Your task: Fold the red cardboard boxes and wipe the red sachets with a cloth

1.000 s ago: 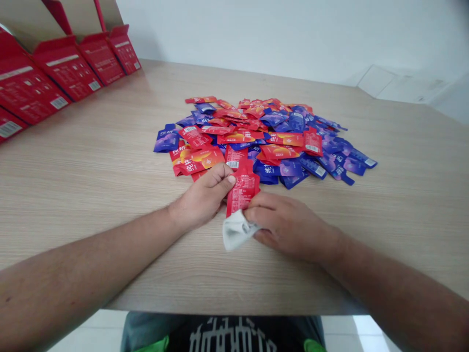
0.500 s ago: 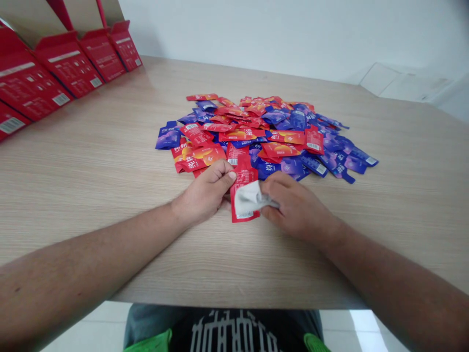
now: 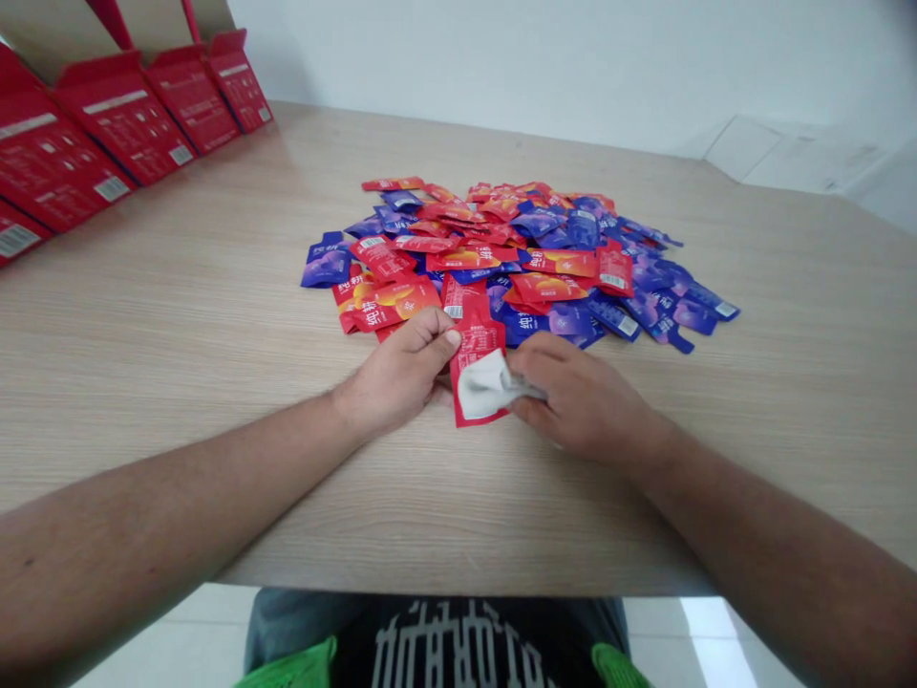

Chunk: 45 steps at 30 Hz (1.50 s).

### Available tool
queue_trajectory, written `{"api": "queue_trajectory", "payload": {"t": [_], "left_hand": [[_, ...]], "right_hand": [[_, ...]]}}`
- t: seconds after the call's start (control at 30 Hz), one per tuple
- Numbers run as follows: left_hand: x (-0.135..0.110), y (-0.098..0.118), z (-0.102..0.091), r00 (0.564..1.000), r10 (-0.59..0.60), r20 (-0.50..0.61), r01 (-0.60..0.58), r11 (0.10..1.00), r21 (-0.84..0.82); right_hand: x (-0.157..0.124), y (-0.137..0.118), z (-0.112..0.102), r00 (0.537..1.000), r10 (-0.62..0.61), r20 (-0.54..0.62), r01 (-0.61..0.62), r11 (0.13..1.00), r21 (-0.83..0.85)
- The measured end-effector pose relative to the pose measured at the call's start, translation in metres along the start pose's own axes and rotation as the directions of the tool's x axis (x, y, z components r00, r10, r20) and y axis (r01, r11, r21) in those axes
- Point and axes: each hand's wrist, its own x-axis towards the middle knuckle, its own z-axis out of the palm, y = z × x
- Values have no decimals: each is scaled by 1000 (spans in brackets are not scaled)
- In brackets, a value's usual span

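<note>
My left hand (image 3: 401, 375) pinches the upper left edge of a red sachet (image 3: 479, 346) that lies on the wooden table (image 3: 179, 315) just in front of me. My right hand (image 3: 577, 397) is closed on a crumpled white cloth (image 3: 487, 387) and presses it onto the lower part of that sachet. Right behind both hands spreads a wide pile of red and purple sachets (image 3: 522, 258).
Several open red cardboard boxes (image 3: 107, 115) stand in a row along the table's far left. A white wall runs behind the table, and a pale flat sheet (image 3: 780, 153) lies at the far right corner. The table's front edge is close to my body.
My right hand moved the white cloth up from the sachet's lower end onto its face. The left hand kept its pinch on the sachet.
</note>
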Motion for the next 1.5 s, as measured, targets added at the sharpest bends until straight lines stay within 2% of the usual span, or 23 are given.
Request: {"api": "queue_trajectory", "payload": {"t": [0.07, 0.1, 0.2, 0.23, 0.27, 0.37, 0.4, 0.5, 0.57, 0.7, 0.73, 0.83, 0.87, 0.9, 1.0, 1.03, 1.17, 1.2, 1.37, 1.5], "left_hand": [[0, 1, 1, 1000, -15, -10, 15, 1000, 1], [-1, 1, 1, 1000, -12, -13, 12, 1000, -1], [-1, 1, 1, 1000, 17, -10, -17, 1000, -17], [-1, 1, 1, 1000, 18, -6, -18, 1000, -20], [-1, 1, 1, 1000, 11, -3, -11, 1000, -21], [0, 2, 2, 1000, -26, -17, 26, 999, -29], [0, 2, 2, 999, -25, -22, 24, 999, -39], [0, 2, 2, 1000, 22, -17, -23, 997, -73], [-1, 1, 2, 999, 32, -13, -33, 997, -73], [-1, 3, 3, 999, -27, -35, 24, 996, -87], [-2, 4, 3, 999, -26, -40, 22, 995, -99], [-2, 5, 4, 999, 6, -50, -12, 993, -117], [-2, 5, 4, 999, 7, -53, -14, 993, -120], [-2, 6, 5, 998, 2, -58, -9, 992, -123], [-2, 6, 6, 996, -19, -91, 8, 992, -124], [-2, 7, 7, 994, -13, -105, 0, 993, -120], [-1, 7, 9, 991, 31, -129, -44, 994, -101], [-1, 7, 9, 991, 32, -130, -45, 994, -98], [0, 3, 7, 987, 46, -152, -57, 996, -65], [-2, -4, 5, 997, 45, -63, -44, 999, 13]], "right_hand": [[0, 2, -1, 996, 38, -81, -38, 999, -1], [0, 2, -1, 998, 17, -56, -16, 1000, 14], [0, 0, -1, 986, -107, 130, 98, 992, 77], [0, 1, -2, 982, -115, 149, 104, 991, 79], [0, 2, -2, 988, -92, 123, 85, 994, 63], [-1, 7, -3, 998, 22, -53, -21, 1000, 14], [-1, 8, -4, 998, 20, -56, -19, 1000, 21], [0, 6, -4, 988, -89, 125, 79, 993, 84], [0, 6, -5, 981, -102, 166, 87, 992, 91], [0, 10, -5, 999, 32, -39, -31, 999, 39], [0, 10, -6, 1000, 20, -23, -19, 999, 51], [1, 8, -6, 981, -92, 171, 71, 990, 125], [1, 7, -5, 974, -105, 200, 80, 988, 133], [0, 7, -5, 979, -91, 184, 70, 990, 122], [0, 8, -5, 1000, 3, 14, -4, 999, 54], [-1, 6, -5, 1000, 9, 8, -9, 999, 44], [-1, -6, -4, 969, -82, 233, 73, 996, 48], [-1, -8, -4, 965, -79, 251, 71, 997, 40], [-2, -3, -2, 997, 58, 60, -58, 998, -6], [0, -1, 0, 984, 129, -123, -129, 992, 2]]}}
